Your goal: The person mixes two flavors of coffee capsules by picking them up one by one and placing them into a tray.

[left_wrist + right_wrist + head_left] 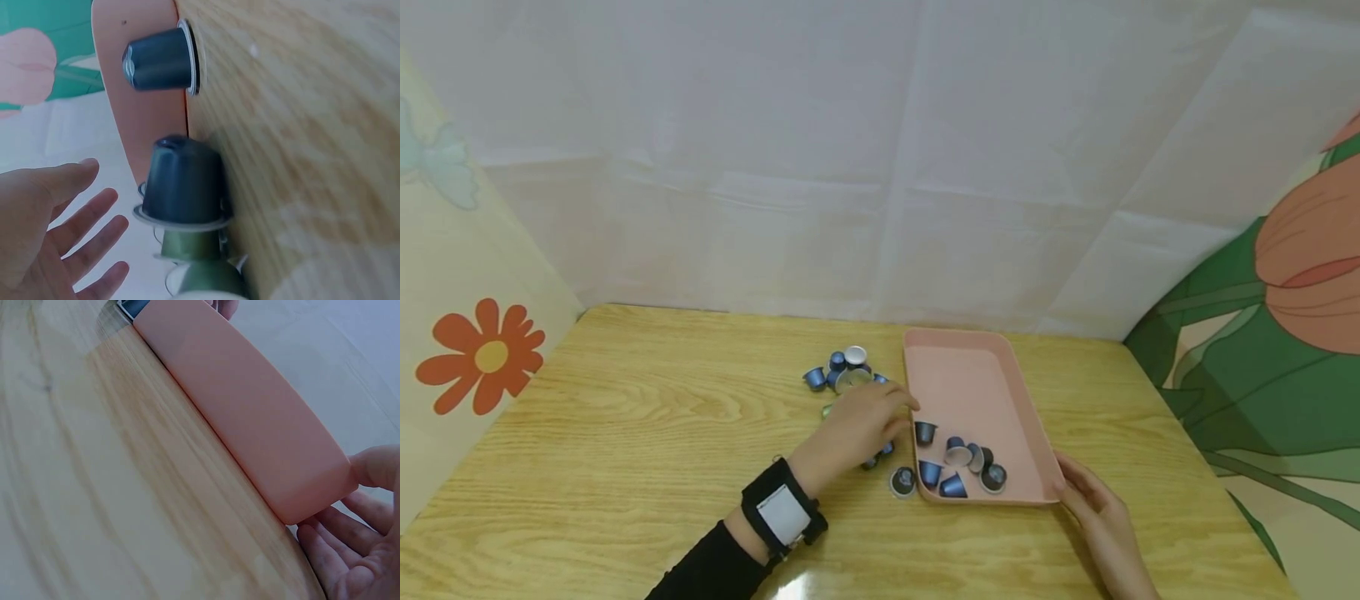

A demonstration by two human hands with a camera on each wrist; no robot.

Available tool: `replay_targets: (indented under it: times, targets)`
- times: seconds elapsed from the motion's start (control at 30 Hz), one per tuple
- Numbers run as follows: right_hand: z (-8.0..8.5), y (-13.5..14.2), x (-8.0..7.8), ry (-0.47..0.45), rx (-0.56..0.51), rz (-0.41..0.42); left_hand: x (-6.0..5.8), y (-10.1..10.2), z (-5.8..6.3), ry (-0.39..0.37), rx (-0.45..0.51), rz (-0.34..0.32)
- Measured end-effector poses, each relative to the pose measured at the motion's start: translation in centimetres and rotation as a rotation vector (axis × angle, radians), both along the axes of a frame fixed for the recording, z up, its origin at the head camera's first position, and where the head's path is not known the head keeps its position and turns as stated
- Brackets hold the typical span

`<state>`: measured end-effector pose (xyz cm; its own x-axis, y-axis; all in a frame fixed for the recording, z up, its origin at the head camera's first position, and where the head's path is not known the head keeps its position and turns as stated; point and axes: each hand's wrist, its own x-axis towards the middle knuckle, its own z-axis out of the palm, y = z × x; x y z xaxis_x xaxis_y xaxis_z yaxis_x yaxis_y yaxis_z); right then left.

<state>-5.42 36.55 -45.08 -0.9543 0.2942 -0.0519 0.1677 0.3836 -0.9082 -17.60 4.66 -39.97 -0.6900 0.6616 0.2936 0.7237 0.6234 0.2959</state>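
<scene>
A pink tray [958, 367] lies on the table with several blue and dark coffee capsules [953, 485] in its near part. My left hand [857, 425] hovers at the tray's left wall, partly over a cluster of loose coffee capsules [815, 378]. In the left wrist view its fingers [87, 256] are spread and loosely extended, holding nothing, beside a dark capsule [184, 181] and green ones [212, 278]. At the tray's near right corner, my right hand [369, 544] grips the tray, thumb at the rim and the other fingers against its outer side.
One dark capsule [902, 482] stands on the wood table [647, 433] just outside the tray's near left corner. A white cloth [760, 167] hangs behind the table, and flower-printed panels [1300, 333] flank it.
</scene>
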Motion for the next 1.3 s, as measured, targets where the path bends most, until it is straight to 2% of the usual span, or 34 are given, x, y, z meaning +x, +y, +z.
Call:
replay_targets:
  times: [0.2,0.43,0.57,0.7,0.8,0.93,1.03,1.3]
  targets:
    - [0.0,-0.1,0.1,-0.014,-0.013,-0.007,-0.8,-1.2,-0.1,0.034,0.05,0.034]
    - [0.2,-0.2,0.1,-0.014,-0.01,-0.004,-1.7,-3.1,-0.6,0.11,0.018,0.125]
    - [0.2,-0.1,0.1,0.001,-0.009,-0.001,-2.1,-4.1,-0.8,0.094,0.037,0.151]
    - [0.2,-0.1,0.1,0.003,-0.013,0.002,-2.6,-5.0,-1.2,0.088,0.051,0.15]
    - [0.3,-0.1,0.2,-0.014,-0.011,-0.004,-3.1,-5.6,-1.4,0.095,0.016,0.197]
    - [0.2,-0.1,0.2,-0.038,0.002,-0.014,-3.6,-6.4,-1.3,0.049,-0.094,0.302]
    - [0.2,-0.1,0.2,-0.027,0.007,-0.009,-3.9,-6.9,-1.3,-0.009,-0.137,0.35]
    - [0.3,-0.1,0.2,-0.04,0.003,-0.008,-4.8,-7.7,-1.5,-0.094,-0.127,0.352]
